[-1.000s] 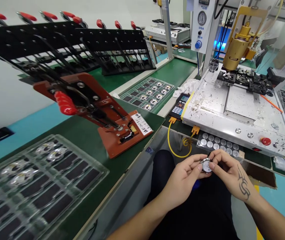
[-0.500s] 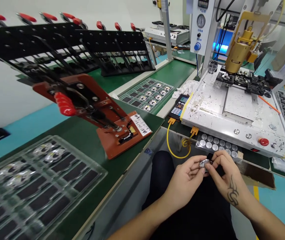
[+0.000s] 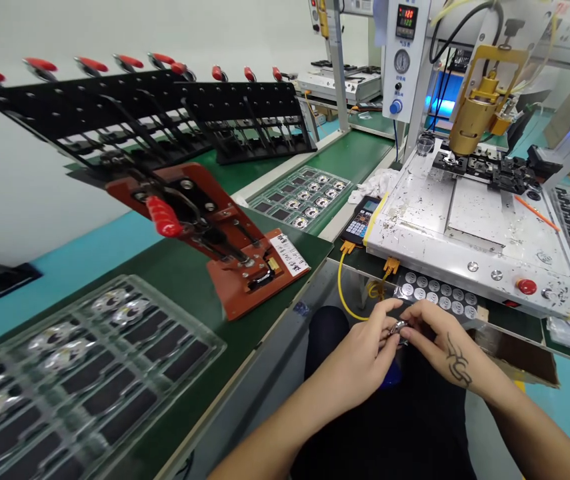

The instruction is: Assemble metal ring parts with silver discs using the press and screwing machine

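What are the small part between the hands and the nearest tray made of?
The small part looks like shiny metal, or metal-coated plastic: it gleams brightly. The tray seems clear, glossy plastic: the green table shows through.

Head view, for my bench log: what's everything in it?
Small round part: 1, silver, lower centre-right.
Near tray: 1, clear, lower left.
Far tray: 1, clear, centre.
Clamp: 1, brown, centre-left.
Clamp racks: at least 2, black, upper left.
Near bench: 1, green, left.
Near machine: 1, white-gold, right.
Keypad: 1, black, left of near machine.
Cable: at least 1, yellow, below keypad.
Disc sheet: 1, silver, below near machine.
Cloth: 1, white, behind keypad.
Left hand: 1, bare, holding part.
Right hand: 1, bare, holding part.
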`<state>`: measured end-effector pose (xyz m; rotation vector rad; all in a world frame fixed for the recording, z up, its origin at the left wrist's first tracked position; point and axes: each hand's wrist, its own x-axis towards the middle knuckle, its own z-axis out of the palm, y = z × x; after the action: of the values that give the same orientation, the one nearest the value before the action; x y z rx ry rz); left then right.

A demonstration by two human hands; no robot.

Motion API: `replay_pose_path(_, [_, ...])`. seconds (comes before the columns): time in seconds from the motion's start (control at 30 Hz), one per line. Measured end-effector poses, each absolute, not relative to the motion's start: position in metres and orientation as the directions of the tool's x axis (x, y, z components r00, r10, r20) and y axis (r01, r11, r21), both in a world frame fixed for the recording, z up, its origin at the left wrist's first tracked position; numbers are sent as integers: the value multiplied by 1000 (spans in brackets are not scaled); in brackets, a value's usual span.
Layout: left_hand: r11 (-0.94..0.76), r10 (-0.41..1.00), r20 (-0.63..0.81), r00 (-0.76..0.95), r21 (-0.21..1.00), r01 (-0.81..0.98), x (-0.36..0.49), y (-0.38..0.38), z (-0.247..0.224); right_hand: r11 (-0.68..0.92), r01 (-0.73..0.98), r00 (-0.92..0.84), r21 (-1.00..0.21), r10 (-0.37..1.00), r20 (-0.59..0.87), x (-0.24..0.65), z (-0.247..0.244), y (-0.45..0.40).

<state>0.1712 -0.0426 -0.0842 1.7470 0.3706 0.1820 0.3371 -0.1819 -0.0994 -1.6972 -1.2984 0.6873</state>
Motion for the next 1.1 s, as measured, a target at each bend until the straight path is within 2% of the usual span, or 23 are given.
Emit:
replay_pose_path(0.1, [-5, 416, -118, 902, 991, 132, 171, -44, -89, -114, 333, 351, -936, 936, 11, 335, -98, -178])
replay_pose_path(0.2, [179, 492, -166, 855, 980, 87, 173, -47, -96, -130, 35, 441, -991, 892, -102, 332, -99, -173])
replay_pose_path(0.27, [234, 511, -180, 840, 970, 65, 174, -50, -99, -105, -95, 454, -990, 881, -137, 329, -101, -170])
replay_pose_path(0.33, [228, 527, -167, 834, 972, 51, 175, -52, -98, -79, -134, 455, -988, 881, -132, 326, -102, -168])
replay_pose_path(0.5, [122, 553, -105, 827, 991, 45, 173, -50, -92, -84, -51, 474, -995, 875, -98, 320, -101, -171])
replay_pose_path(0.7, [173, 549, -128, 826, 984, 37, 172, -50, -92, -99, 7, 473, -995, 877, -84, 317, -95, -173])
replay_pose_path(0.93, [139, 544, -116, 831, 989, 47, 169, -50, -85, -86, 47, 462, -995, 885, -55, 317, -98, -173])
replay_pose_path(1.03, [121, 549, -109, 828, 991, 51, 171, -48, -88, -47, 214, 393, -976, 919, 42, 325, -98, -173])
replay_pose_path(1.1, [107, 569, -113, 814, 992, 63, 171, -47, -90, 36, 406, 260, -913, 953, 153, 332, -96, -172])
